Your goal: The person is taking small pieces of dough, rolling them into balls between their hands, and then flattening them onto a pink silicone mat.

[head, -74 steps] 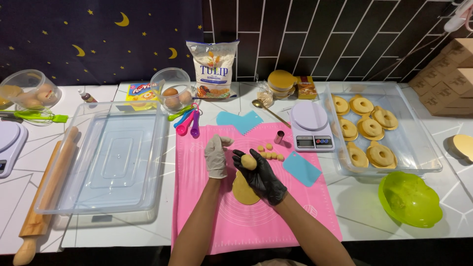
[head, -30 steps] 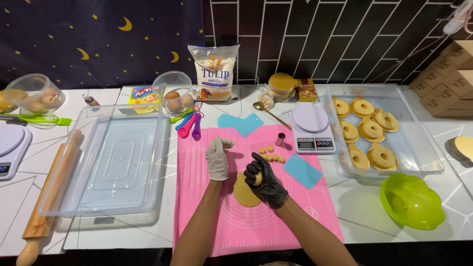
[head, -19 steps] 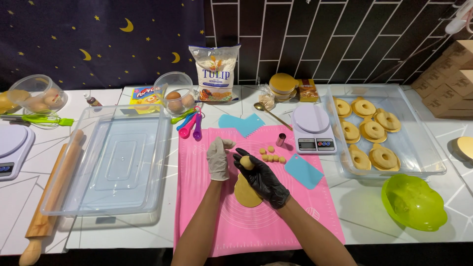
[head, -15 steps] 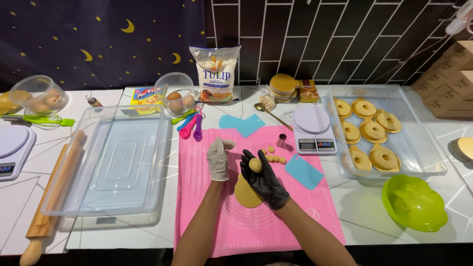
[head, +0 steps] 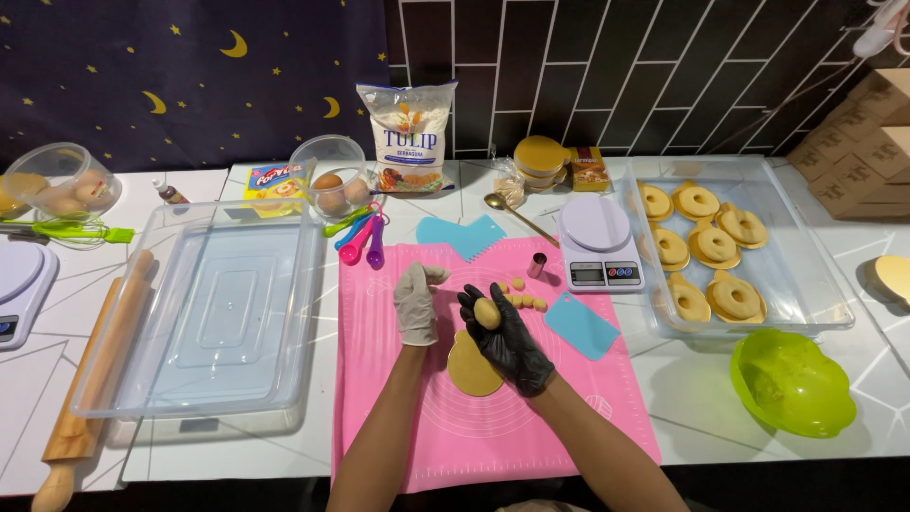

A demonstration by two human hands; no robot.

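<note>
My right hand (head: pixel 508 341), in a black glove, is cupped palm up over the pink silicone mat (head: pixel 474 427) and holds a small yellow dough ball (head: pixel 486 313). My left hand (head: pixel 416 301), in a white glove, hovers just to the left of it with fingers loosely curled and nothing in it. Beneath my right hand lies a flat round piece of yellow dough (head: pixel 468 368). Several tiny dough balls (head: pixel 523 297) sit on the mat just beyond my right hand.
An empty clear tub (head: pixel 213 313) and rolling pin (head: pixel 95 374) lie left. A clear tray of ring-shaped dough pieces (head: pixel 706 246), a kitchen scale (head: pixel 600 248), blue scrapers (head: pixel 580 325) and a green bowl (head: pixel 791 384) are right. Flour bag (head: pixel 409 136), egg bowl (head: pixel 330 180), measuring spoons (head: pixel 360 239) stand behind.
The dough ball has stayed in my right palm while both hands shifted slightly; my left hand has drawn a little away from the ball. Everything else is unmoved.
</note>
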